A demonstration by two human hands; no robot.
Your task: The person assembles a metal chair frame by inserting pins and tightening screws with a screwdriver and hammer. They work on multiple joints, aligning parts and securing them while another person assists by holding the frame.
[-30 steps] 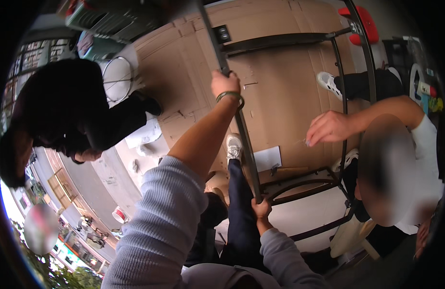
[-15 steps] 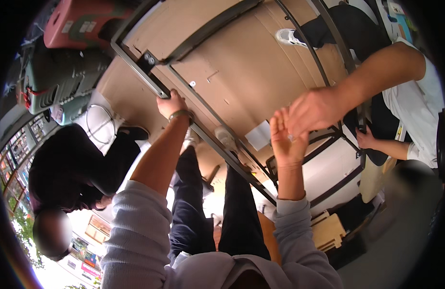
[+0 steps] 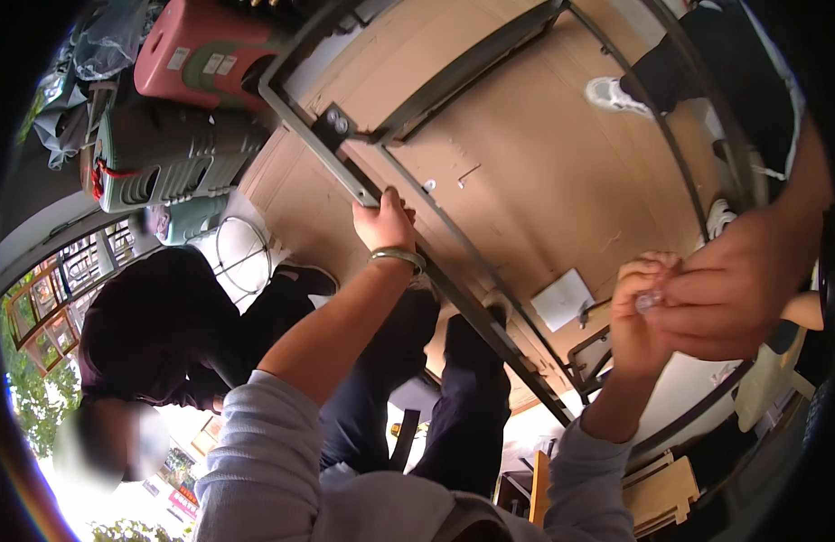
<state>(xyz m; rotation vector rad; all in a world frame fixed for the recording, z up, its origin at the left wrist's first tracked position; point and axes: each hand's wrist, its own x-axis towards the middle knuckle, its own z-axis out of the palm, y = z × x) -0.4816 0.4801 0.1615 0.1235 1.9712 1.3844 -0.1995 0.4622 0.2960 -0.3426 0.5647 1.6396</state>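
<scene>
My left hand (image 3: 384, 221), a bracelet on its wrist, is wrapped around a dark metal bar of a large frame (image 3: 476, 316). My right hand (image 3: 636, 316) is turned palm up with its fingers curled in. Between it and another person's hand (image 3: 725, 294) sits a small clear plastic piece (image 3: 649, 301), which both hands touch; its exact kind is too small to tell. The frame, seen with crossbars and a corner bracket (image 3: 333, 124), stands over flattened cardboard (image 3: 526, 154).
A hex key (image 3: 469, 174) and a small round white piece (image 3: 429, 186) lie on the cardboard, beside a white sheet (image 3: 563, 300). Red (image 3: 196, 59) and grey-green plastic stools (image 3: 173, 154) stand at left. A person in black (image 3: 155, 325) crouches at left; another stands at right.
The view has shifted, so the frame appears farther right. My right hand's fingers have curled around the clear piece, still against the other person's hand. My left hand keeps its hold.
</scene>
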